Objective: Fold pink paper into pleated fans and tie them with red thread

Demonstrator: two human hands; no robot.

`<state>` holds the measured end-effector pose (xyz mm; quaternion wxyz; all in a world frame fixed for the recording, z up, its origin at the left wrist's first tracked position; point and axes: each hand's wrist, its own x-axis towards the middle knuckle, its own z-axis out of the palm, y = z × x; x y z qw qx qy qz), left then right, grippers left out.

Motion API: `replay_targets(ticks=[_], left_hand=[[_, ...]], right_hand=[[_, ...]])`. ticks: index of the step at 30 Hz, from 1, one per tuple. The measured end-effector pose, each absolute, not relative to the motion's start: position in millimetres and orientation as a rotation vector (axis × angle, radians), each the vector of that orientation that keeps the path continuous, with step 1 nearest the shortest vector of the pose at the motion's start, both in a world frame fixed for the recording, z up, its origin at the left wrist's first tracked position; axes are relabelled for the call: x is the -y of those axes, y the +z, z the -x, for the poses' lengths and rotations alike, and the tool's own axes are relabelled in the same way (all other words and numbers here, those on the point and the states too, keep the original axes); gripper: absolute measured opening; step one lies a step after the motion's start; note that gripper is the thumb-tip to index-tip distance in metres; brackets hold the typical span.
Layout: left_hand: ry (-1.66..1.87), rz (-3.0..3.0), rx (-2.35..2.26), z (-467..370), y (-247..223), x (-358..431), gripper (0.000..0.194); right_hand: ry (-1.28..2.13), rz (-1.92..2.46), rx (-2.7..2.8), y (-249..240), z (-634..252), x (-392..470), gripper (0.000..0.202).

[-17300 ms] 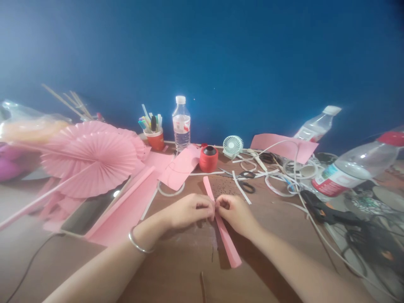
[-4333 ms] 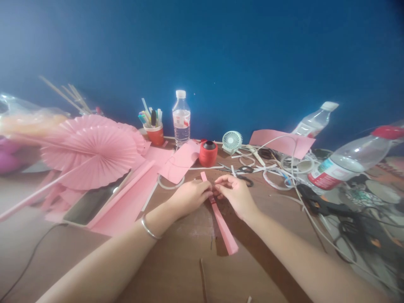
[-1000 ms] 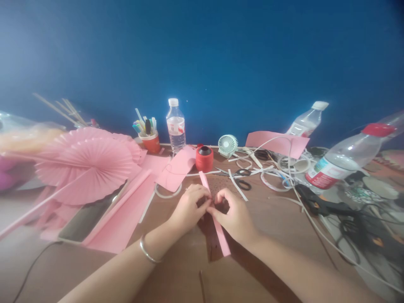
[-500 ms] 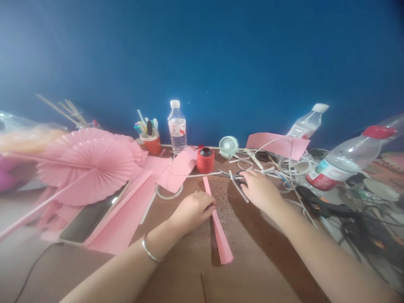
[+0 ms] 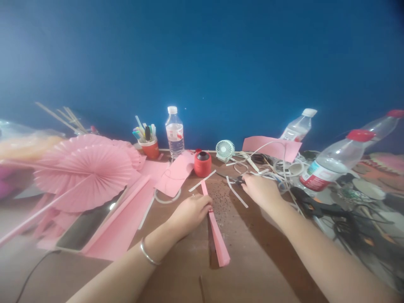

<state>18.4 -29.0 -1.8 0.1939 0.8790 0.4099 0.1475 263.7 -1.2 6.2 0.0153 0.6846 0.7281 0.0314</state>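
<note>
My left hand (image 5: 192, 212) is closed around the middle of a narrow folded strip of pink paper (image 5: 219, 244), whose lower end fans out slightly above the table. Farther right, my right hand (image 5: 260, 191) has its fingers closed on the dark handles of a pair of scissors (image 5: 239, 179); the blades point left and are hard to make out. A thin white strip (image 5: 237, 192) lies just left of that hand. Beyond the pink strip's top end lies another white strip (image 5: 202, 181), near a red spool (image 5: 202, 164).
Pleated pink paper fans (image 5: 91, 176) and pink sheets (image 5: 123, 231) cover the left side, with a phone (image 5: 86, 227) among them. A water bottle (image 5: 175, 134), a cup of pens (image 5: 149, 148) and a small fan (image 5: 225, 150) stand behind. Bottles (image 5: 328, 164) and cables crowd the right.
My right hand has closed on the scissors' handles and shifted them slightly right. The white strip beyond the pink paper has turned to a slant. My left hand still grips the pink paper.
</note>
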Motion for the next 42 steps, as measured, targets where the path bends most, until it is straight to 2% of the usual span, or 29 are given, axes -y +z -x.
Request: replay_targets(ticks=[4, 10, 12, 14, 16, 18, 22, 27, 35, 42], left_hand=[[0.409, -2.464, -1.167, -19, -1, 30, 0.014], [0.412, -2.46, -1.172, -18, -3, 30, 0.013], [0.419, -2.454, -1.174, -18, -3, 30, 0.013], [0.423, -2.449, -1.175, -18, -3, 29, 0.013], [0.412, -2.445, -1.17, -17, -2, 29, 0.013], [0.392, -2.441, -1.159, -17, -1, 29, 0.015], [0.372, -2.43, -1.137, -16, 2, 28, 0.015], [0.354, -2.436, -1.136, -15, 2, 25, 0.015], [0.392, -2.413, -1.107, -14, 2, 23, 0.016], [0.369, -2.402, -1.094, -14, 5, 21, 0.016]], right_hand=[[0.156, -2.159, -2.215, 18, -270, 8, 0.018], [0.517, -2.139, -2.161, 39, -289, 28, 0.018], [0.375, -2.195, -2.172, 45, -296, 37, 0.022], [0.092, -2.192, -2.222, 50, -299, 49, 0.033], [-0.185, -2.091, -2.269, 50, -298, 65, 0.038], [-0.294, -1.957, -2.279, 47, -290, 82, 0.037], [-0.244, -1.78, -2.323, 36, -263, 103, 0.031], [-0.188, -1.738, -2.34, 36, -241, 91, 0.033], [-0.165, -1.661, -2.354, 34, -245, 70, 0.04], [-0.17, -1.585, -2.459, 19, -254, 52, 0.034]])
